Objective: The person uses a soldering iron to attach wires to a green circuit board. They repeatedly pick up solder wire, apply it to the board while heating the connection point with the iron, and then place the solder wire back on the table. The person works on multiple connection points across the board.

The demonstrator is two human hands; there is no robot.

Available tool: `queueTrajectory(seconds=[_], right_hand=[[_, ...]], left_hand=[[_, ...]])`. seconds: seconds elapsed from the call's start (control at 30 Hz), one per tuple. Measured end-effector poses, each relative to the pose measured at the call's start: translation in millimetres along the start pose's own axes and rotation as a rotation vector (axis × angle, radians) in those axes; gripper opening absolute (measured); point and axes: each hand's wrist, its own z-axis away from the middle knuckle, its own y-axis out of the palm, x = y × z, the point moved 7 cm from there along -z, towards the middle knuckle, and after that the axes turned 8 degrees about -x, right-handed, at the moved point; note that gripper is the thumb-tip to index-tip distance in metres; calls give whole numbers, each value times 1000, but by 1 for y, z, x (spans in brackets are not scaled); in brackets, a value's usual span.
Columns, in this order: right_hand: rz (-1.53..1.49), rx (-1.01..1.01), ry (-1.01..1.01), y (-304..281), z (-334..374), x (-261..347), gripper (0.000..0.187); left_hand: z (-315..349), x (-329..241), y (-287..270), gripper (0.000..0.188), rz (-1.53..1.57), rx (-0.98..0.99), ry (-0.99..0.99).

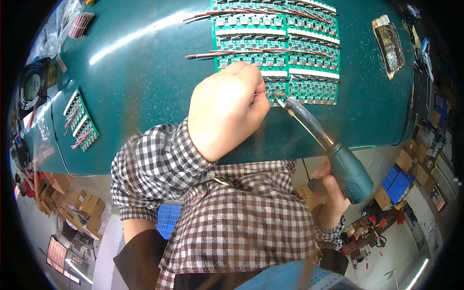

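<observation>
My left hand (227, 104) is closed in a pinch over the near edge of a panel of green circuit boards (314, 92). A short bit of thin wire (258, 94) shows at its fingertips; the rest is hidden by the fingers. My right hand (334, 195) is wrapped round the dark green handle of a soldering gun (352, 175). The gun's tip, with a thin feed tube beside it, points at the near row of boards, close to my left fingertips. Red and black wires (261, 50) lie across the farther rows.
A smaller board panel with wires (81, 121) lies at the left of the green table (145, 92). Behind it are a black fan (36, 84) and a wire bundle (81, 25). A worn metal block (388, 46) sits at the right. Cartons (84, 205) stand on the floor.
</observation>
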Motion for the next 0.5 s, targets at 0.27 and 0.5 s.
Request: queueTrajectory(seconds=[0.27,0.5], right_hand=[[-85,69,32,-1,-4,3,44],[-105,76,24,-2,-5,0,45]], left_hand=[[0,3,-2,9,53,14,-37],[4,-3,-2,10,-56,-9,12]])
